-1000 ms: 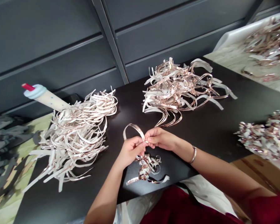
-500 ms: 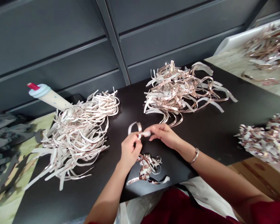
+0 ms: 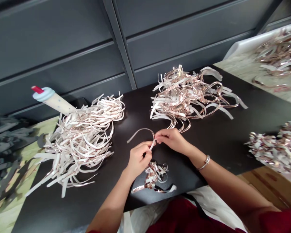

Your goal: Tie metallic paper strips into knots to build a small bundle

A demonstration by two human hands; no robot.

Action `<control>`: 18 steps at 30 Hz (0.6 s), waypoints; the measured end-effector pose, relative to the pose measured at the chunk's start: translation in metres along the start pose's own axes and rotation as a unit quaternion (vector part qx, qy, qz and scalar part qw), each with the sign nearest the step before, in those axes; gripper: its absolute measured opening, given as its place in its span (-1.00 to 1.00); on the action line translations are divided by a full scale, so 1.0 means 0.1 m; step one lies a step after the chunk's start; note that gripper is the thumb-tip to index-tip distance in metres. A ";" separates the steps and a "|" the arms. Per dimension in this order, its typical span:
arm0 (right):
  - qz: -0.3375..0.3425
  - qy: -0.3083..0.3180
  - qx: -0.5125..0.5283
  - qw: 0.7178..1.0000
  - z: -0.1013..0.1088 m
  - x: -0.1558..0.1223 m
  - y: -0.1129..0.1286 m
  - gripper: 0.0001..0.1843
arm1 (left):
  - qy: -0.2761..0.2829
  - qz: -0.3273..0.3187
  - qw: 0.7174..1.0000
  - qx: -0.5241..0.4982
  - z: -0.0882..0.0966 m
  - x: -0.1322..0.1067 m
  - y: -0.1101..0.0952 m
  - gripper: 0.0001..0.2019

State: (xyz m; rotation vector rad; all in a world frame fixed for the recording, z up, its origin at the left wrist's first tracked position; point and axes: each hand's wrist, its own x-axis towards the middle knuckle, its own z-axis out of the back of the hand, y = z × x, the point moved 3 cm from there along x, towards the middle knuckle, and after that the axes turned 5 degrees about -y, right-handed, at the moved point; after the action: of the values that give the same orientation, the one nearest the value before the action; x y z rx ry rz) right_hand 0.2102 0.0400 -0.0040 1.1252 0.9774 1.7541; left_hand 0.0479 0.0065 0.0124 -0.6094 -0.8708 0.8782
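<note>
A thin curled strip (image 3: 143, 130), pale on one face and shiny on the other, rises in an arc above my hands. My left hand (image 3: 140, 158) is closed, pinching the strip between thumb and forefinger. Close by on its right, my right hand (image 3: 171, 139) is also closed, its fingertips on the same strip; a bracelet circles that wrist. Below both hands, a small heap of shiny rose-gold and white scraps (image 3: 152, 176) lies on the black table (image 3: 133, 119).
White strips (image 3: 82, 139) form a big pile at left, with a cup with a pale blue lid (image 3: 53, 100) behind it. Rose-gold strips (image 3: 188, 94) are heaped at the back. Shiny shreds (image 3: 278, 145) sit at right, dark strips (image 3: 9, 145) far left. A grey panelled wall (image 3: 82, 38) stands behind.
The strip's loop above my left hand has opened into a longer arc with its free end pointing left. Both hands have shifted slightly right and stay close together.
</note>
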 end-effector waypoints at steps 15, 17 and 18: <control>0.247 -0.020 -0.142 0.958 -0.32 -0.21 0.18 -0.67 | 0.003 0.311 0.868 -0.387 -0.10 0.00 0.31 -0.61; 0.224 -0.002 -0.138 0.965 -0.31 -0.21 0.17 -0.63 | 0.016 0.328 0.861 -0.388 -0.06 0.00 0.33 -0.60; 0.205 0.001 -0.130 0.970 -0.29 -0.20 0.16 -0.62 | 0.029 0.339 0.858 -0.385 -0.03 0.00 0.34 -0.59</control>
State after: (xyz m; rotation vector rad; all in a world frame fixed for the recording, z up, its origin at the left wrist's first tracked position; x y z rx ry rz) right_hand 0.1853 0.0104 -0.0044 1.2116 0.5135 2.1388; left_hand 0.0373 0.0235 -0.0152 -1.7148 -0.9559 1.1147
